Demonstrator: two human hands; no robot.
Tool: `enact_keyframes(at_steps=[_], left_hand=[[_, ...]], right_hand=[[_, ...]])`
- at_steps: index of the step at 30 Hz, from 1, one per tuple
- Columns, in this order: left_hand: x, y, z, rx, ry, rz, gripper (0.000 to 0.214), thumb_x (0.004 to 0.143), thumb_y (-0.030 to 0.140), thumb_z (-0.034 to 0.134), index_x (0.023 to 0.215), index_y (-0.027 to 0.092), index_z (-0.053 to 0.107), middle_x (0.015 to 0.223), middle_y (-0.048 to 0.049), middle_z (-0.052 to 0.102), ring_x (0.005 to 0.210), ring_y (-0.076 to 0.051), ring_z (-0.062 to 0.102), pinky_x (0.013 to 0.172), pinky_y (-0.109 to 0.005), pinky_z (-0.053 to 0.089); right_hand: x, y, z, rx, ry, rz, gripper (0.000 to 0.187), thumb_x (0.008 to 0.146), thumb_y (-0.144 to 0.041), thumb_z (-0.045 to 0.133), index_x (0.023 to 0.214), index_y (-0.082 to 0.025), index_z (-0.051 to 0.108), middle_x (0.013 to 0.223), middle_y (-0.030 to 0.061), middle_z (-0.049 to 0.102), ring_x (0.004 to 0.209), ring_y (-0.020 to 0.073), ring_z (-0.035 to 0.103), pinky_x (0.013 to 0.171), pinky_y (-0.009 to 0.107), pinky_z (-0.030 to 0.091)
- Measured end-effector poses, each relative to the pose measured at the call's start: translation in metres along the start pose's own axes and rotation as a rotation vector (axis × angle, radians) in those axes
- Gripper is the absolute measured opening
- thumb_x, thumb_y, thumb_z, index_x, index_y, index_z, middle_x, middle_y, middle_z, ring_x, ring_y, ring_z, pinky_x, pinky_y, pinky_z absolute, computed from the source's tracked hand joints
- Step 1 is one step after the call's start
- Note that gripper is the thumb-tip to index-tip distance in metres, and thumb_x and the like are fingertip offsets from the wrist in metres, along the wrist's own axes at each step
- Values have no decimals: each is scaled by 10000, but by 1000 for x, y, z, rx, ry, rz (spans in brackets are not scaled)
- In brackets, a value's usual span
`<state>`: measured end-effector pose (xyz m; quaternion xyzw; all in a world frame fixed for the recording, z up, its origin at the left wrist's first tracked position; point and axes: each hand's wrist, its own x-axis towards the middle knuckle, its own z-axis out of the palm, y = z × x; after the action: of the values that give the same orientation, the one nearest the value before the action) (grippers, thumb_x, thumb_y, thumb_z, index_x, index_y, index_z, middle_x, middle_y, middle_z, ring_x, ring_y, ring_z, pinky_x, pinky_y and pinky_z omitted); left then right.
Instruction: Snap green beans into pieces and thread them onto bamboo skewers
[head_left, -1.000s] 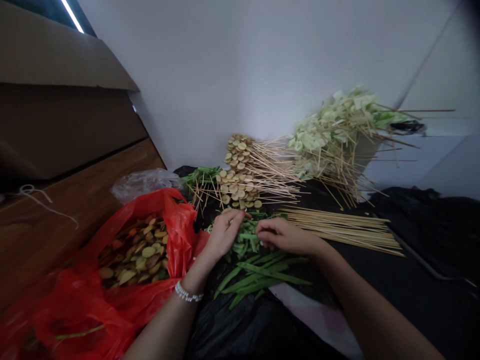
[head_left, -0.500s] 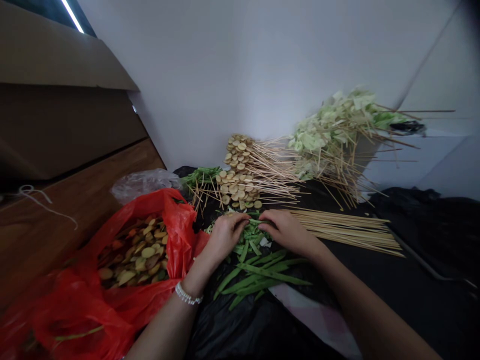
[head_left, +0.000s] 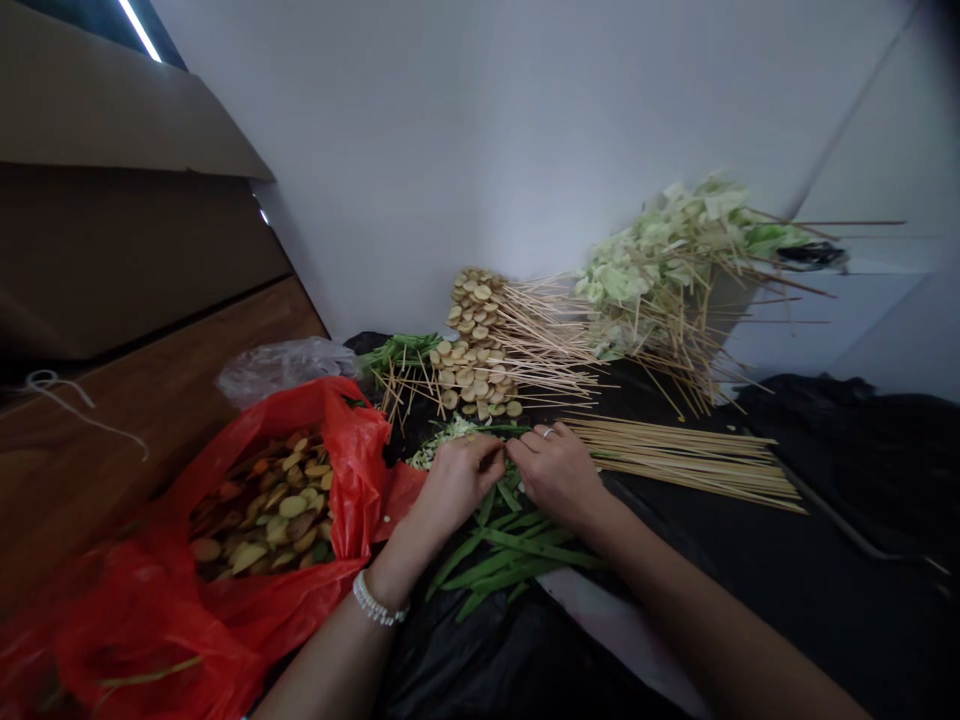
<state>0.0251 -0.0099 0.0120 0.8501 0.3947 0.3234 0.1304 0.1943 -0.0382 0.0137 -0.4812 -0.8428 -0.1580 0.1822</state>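
Observation:
My left hand (head_left: 459, 478) and my right hand (head_left: 561, 474) are almost touching over the pile of cut bean pieces. Both have their fingers pinched together on what looks like a green bean (head_left: 501, 428), a thin strip of which shows just behind the fingertips; the grip itself is mostly hidden. Below the hands, whole flat green beans (head_left: 517, 555) lie across black plastic. Small pale trimmings (head_left: 441, 440) are heaped left of my left hand. To the right of my right hand lies a bundle of bare bamboo skewers (head_left: 690, 462).
Skewered potato slices (head_left: 476, 375) are stacked by the wall, with skewered green beans (head_left: 405, 350) to their left. Skewered cabbage leaves (head_left: 660, 250) rise at the back right. A red plastic bag (head_left: 352, 450) holding vegetable slices stands at the left, near a clear bag (head_left: 285, 368).
My hands have come closer together. My right hand has moved left and curled its fingers in, so a ring now shows. The view has shifted very slightly.

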Motion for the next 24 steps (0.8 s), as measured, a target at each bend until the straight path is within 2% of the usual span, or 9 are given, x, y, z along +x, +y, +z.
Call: enact_keyframes(at_steps=[5, 9, 15, 19, 24], left_hand=[[5, -1, 1, -368, 95, -256, 172, 724, 212, 587, 758, 133, 735, 616, -18, 656, 569, -139, 555, 549, -234, 401], [9, 1, -2, -631, 97, -391, 156, 644, 244, 626, 679, 125, 722, 558, 4, 612, 518, -107, 493, 509, -219, 362], [8, 4, -1, -990, 70, -576, 180, 627, 309, 684, 668, 134, 686, 448, 61, 463, 410, -45, 331, 419, -186, 225], [7, 9, 2, -1188, 75, -645, 184, 609, 300, 709, 656, 139, 632, 467, 66, 441, 412, -31, 313, 403, -171, 179], [10, 10, -3, -1303, 113, -646, 183, 633, 276, 707, 656, 141, 585, 518, 60, 449, 444, -31, 337, 409, -155, 208]], right_hand=[[-2, -4, 4, -4, 154, -5, 214, 916, -145, 456, 841, -175, 655, 723, 57, 633, 735, 197, 503, 698, 340, 276], [-3, -5, 6, 41, 217, -6, 244, 937, -147, 430, 874, -176, 665, 755, 54, 660, 730, 187, 514, 721, 338, 296], [-4, -8, 3, 152, 288, -8, 271, 973, -187, 401, 1034, -163, 664, 811, 62, 696, 759, 176, 574, 751, 336, 343], [-3, -10, 0, 274, 348, 51, 300, 991, -224, 381, 1080, -162, 661, 910, 90, 709, 828, 185, 607, 767, 327, 388], [0, -5, -1, 365, 254, 130, 287, 981, -257, 403, 1112, -158, 638, 937, 99, 700, 869, 206, 601, 804, 328, 404]])
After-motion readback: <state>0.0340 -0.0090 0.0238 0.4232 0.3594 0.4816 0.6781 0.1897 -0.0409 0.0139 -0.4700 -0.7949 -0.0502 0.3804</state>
